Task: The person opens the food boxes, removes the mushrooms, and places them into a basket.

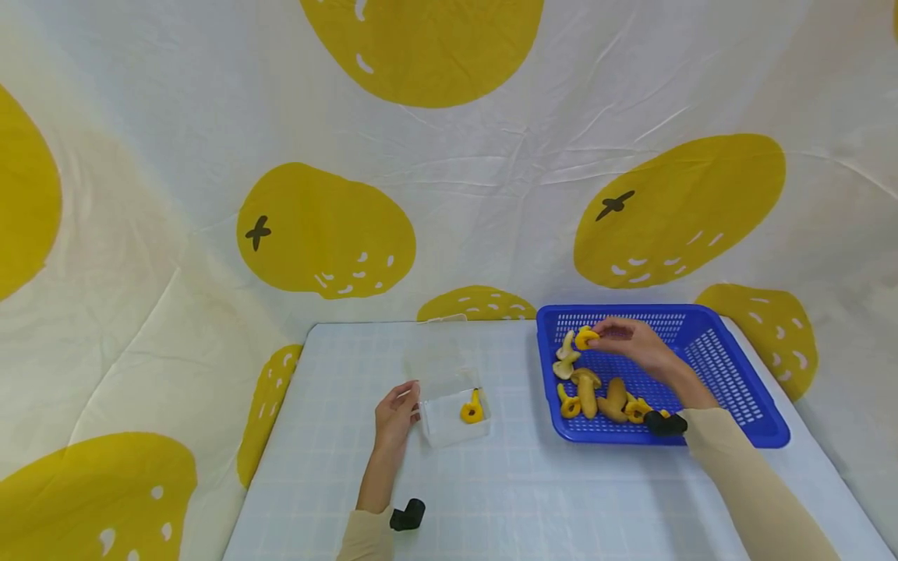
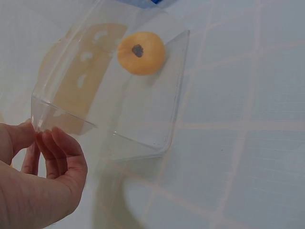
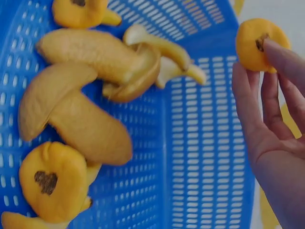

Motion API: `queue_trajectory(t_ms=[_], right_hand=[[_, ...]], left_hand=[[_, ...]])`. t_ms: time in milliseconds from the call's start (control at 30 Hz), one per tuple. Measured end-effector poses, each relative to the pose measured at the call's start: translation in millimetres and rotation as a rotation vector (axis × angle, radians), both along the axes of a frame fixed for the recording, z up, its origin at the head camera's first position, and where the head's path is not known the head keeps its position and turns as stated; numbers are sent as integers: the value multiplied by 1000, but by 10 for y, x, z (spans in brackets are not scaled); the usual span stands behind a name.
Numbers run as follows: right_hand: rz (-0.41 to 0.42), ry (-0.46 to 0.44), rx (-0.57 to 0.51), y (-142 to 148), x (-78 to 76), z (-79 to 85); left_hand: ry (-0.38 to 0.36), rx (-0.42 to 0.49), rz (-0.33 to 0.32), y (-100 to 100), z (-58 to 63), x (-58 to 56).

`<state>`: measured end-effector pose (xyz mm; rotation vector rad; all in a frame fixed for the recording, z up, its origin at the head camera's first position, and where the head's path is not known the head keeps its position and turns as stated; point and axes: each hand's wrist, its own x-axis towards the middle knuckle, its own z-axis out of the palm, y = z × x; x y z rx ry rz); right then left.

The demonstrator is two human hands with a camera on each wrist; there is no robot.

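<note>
My left hand (image 1: 396,413) pinches the edge of a clear plastic box (image 1: 442,427) whose hinged lid stands raised at the back. Inside that box lies one yellow mushroom (image 1: 472,409) with a dark spot on its cap. In the left wrist view, thumb and fingertips of the left hand (image 2: 47,167) meet at a clear corner. Over the left part of the blue basket (image 1: 744,389), my right hand (image 1: 638,343) holds another yellow mushroom (image 3: 259,43) between thumb and fingers. The right wrist view shows it raised above the basket's contents.
Within the basket lie several mushrooms: brown thick-stemmed ones (image 1: 586,393), pale ones (image 1: 565,358) and yellow ones (image 1: 569,405). The table (image 1: 337,436) has a pale checked cover. Behind it hangs a white cloth (image 1: 484,234) with large yellow fruit prints.
</note>
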<state>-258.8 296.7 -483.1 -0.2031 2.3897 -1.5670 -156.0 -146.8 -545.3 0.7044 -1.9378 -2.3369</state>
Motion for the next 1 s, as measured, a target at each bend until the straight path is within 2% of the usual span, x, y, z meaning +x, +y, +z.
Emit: queue_trajectory(t_ms=[33,133,200,400,500,700,1000], right_hand=[[-5,2,7,18,-2,-15],[-19,5,33,66,1,-69],[-28,6,54,96,5,-106],[-65,17,146,143,-17,-208],[-49,32,177,135,-46,-247],[15,75,298,65,-115,-313],[126,1,368,-81,-125,-252]], left_hand=[[-3,0,0,-2,-11,-6],[-7,8,-11,10,118,27],[-10,3,-18,15,141,30],[0,4,-10,5,-53,-16],[2,-2,5,9,-112,-31],[12,-21,15,13,-128,-36],[4,6,0,-30,-150,-62]])
